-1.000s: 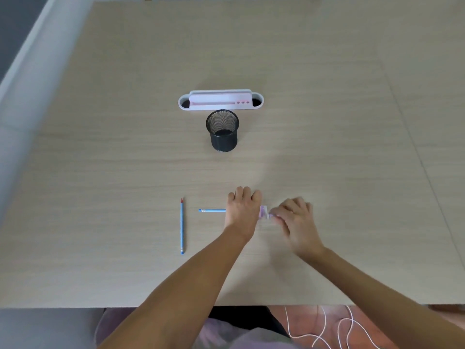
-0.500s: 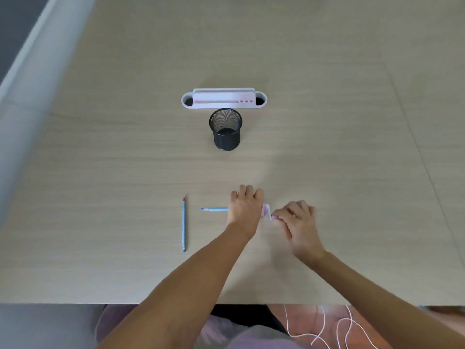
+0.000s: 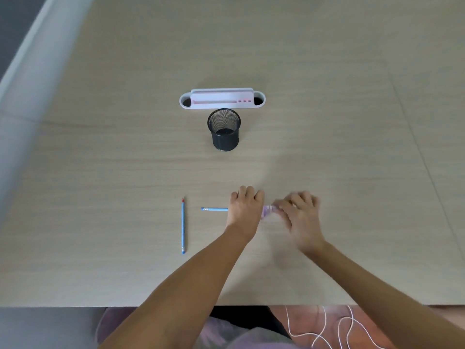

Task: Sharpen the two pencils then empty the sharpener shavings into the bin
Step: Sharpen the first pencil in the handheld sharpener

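Currently you are at the first sharpening step, by the look of it. Your left hand [image 3: 245, 210] is curled around one blue pencil [image 3: 214, 209], whose eraser end sticks out to the left along the table [image 3: 327, 122]; the pencil's point is hidden under that hand. Your right hand [image 3: 300, 215] pinches the small purple sharpener [image 3: 267, 211], which sits between the two hands, touching both. The right hand is blurred, which suggests a twisting motion, though how far the point is cut cannot be told.

The second pencil [image 3: 183, 225] lies flat on the table, well to the left of the hands, its red tip pointing away from you and its eraser end toward you. It appears untouched.

The next move calls for steady turns with the pencil kept in line with the sharpener's hole, then a swap to the second pencil, reached across with the left hand.

A black mesh cup [image 3: 224, 129] stands upright farther back, near the table's middle, and probably serves as the bin. Just behind it sits a white and pink desk organiser [image 3: 222, 99]. Nothing lies between the hands and the cup, so the path for emptying the shavings looks open. White cords [image 3: 327, 328] hang below the table's near edge, clear of the work.
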A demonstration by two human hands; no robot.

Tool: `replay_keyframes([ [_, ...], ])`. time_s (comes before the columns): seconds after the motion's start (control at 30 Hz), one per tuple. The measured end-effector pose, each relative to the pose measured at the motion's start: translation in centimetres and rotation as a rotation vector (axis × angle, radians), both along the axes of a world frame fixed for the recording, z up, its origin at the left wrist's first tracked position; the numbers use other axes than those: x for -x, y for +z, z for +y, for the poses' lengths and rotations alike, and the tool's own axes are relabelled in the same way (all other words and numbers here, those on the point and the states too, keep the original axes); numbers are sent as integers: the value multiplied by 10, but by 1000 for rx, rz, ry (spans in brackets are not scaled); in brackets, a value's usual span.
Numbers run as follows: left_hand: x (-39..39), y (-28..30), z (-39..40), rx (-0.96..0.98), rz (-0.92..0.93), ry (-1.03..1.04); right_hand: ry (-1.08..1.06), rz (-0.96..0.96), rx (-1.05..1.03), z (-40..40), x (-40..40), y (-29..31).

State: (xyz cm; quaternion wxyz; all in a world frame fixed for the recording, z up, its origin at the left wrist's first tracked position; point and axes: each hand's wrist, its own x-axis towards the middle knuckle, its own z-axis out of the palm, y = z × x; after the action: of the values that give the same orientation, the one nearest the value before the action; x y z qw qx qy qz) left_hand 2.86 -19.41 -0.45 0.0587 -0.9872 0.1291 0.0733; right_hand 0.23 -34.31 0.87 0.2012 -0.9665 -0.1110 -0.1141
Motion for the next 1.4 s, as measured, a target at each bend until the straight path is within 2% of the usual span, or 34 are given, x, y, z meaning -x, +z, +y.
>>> replay_keyframes([
  [0.1, -3, -1, 0, 11, 14, 18, -42, 46, 96, 5, -49, -19],
  [0.23, -2, -2, -5, 1, 41, 52, -14, 182, 105, 8, 4, -46],
  [0.33, 1, -1, -3, -8, 34, 3, -13, 110, -23, 1, 40, -20],
  [0.47, -3, -1, 0, 6, 39, -1, -77, -48, 40, 4, -23, -6],
  [0.57, -5, -1, 0, -14, 23, 8, -115, 81, 61, 9, -43, -36],
  [0.67, -2, -1, -2, -39, 35, 23, -63, 178, 78, 9, -1, -51],
  [0.73, -2, 1, -4, -27, 24, 22, -33, 196, -12, 3, 29, -41],
  [0.83, -1, 0, -3, -20, 1, 24, 17, 103, -94, -2, 34, -12],
  [0.93, -3, -3, -2, -1, 3, 10, 4, -20, 2, -3, -17, -5],
  [1.07, -5, -1, -3, 8, 12, 31, -37, 174, 53, 4, -49, -39],
  [1.17, -3, -2, -5, -19, 4, 27, -38, 237, 36, 5, -3, -50],
  [1.23, -3, -1, -6, -35, 12, 21, -30, 243, -56, 3, 29, -38],
  [1.33, -3, -1, -5, -32, 7, 11, 2, 176, -150, -2, 30, -11],
  [1.4, -4, -4, -3, -16, 11, 6, 13, 67, -67, -4, 1, -3],
])
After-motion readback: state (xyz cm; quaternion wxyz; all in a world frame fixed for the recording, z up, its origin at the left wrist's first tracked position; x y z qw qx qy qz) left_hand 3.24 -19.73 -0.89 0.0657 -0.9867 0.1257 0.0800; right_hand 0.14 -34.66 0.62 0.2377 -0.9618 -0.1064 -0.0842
